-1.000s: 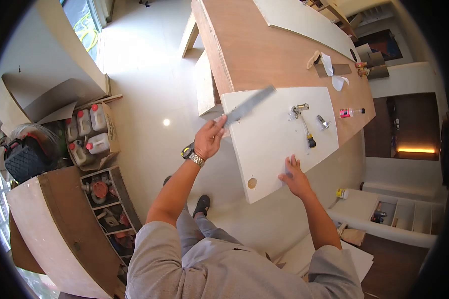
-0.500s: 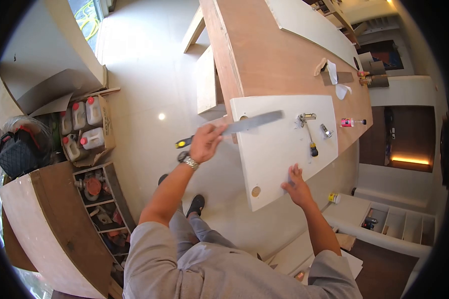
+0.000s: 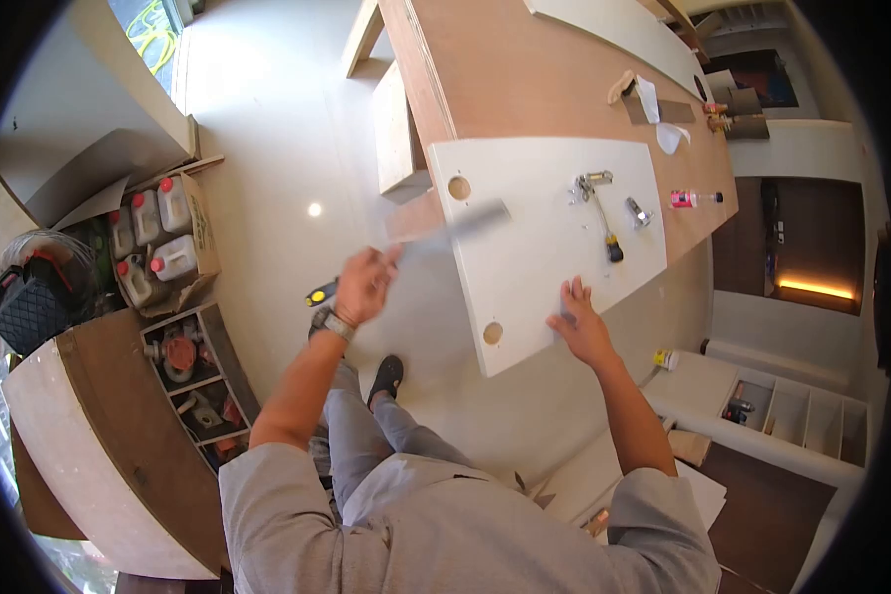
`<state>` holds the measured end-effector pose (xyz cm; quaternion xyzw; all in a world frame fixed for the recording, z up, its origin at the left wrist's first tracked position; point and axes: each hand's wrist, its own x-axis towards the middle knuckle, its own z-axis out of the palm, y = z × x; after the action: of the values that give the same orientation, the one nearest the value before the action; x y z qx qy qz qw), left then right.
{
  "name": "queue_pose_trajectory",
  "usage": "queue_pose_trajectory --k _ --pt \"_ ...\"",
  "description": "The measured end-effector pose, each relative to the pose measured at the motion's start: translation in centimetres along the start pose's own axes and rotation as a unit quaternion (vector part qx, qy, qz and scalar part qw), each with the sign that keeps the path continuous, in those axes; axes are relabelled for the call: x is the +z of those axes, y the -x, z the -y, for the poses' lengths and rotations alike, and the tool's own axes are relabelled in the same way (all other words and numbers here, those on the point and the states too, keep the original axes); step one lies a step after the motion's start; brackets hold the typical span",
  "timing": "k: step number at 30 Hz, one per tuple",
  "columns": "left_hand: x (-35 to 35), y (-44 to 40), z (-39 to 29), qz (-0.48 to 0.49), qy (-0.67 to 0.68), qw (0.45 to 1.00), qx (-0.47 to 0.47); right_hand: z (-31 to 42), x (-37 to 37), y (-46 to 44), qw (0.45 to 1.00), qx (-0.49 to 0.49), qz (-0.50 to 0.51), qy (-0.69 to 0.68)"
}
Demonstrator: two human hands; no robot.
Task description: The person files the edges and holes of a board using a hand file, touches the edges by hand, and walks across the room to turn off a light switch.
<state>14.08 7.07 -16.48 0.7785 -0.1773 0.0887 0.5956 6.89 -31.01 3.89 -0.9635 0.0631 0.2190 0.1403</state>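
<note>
My left hand point(image 3: 366, 285) is closed around a flat metal file point(image 3: 480, 220), whose black and yellow handle end sticks out behind the hand. The blade is smeared by motion and reaches over the near left edge of a white board point(image 3: 540, 257). Fingers apart, my right hand point(image 3: 581, 325) rests on the board's near right edge. Two round holes show near the board's left edge. On the board lie a metal cabinet hinge point(image 3: 593, 182), a second hinge point(image 3: 639, 211) and a screwdriver point(image 3: 611, 243) with a black and yellow handle.
The board lies on a wooden worktable point(image 3: 525, 89). A small pink-labelled bottle point(image 3: 696, 199) lies beyond it. To the left are plastic jugs point(image 3: 175, 257) in a box, a black bag point(image 3: 35, 302) and a shelf unit of tools point(image 3: 193, 371). A low white cabinet point(image 3: 703, 396) stands right.
My left hand has drawn the file back to the left, away from the board's middle. My right hand stays on the board's edge. The view has shifted slightly.
</note>
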Motion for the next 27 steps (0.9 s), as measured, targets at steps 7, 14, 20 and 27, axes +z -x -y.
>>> queue_pose_trajectory --k 7,14,20,27 --pt "4.2 -0.4 -7.3 -0.006 -0.017 1.0 0.023 -0.3 -0.2 0.0 1.0 0.014 0.018 0.018" --pt "2.6 8.4 -7.8 -0.016 -0.022 0.997 -0.076 -1.1 0.6 -0.3 0.999 -0.005 -0.003 0.04" --pt "7.4 9.6 -13.0 0.002 -0.042 0.999 0.008 -1.3 0.3 -0.6 0.997 -0.01 0.009 0.071" --pt "3.9 14.9 -13.3 -0.003 -0.099 0.992 -0.072 -0.6 0.1 -0.4 0.996 -0.013 0.009 0.089"
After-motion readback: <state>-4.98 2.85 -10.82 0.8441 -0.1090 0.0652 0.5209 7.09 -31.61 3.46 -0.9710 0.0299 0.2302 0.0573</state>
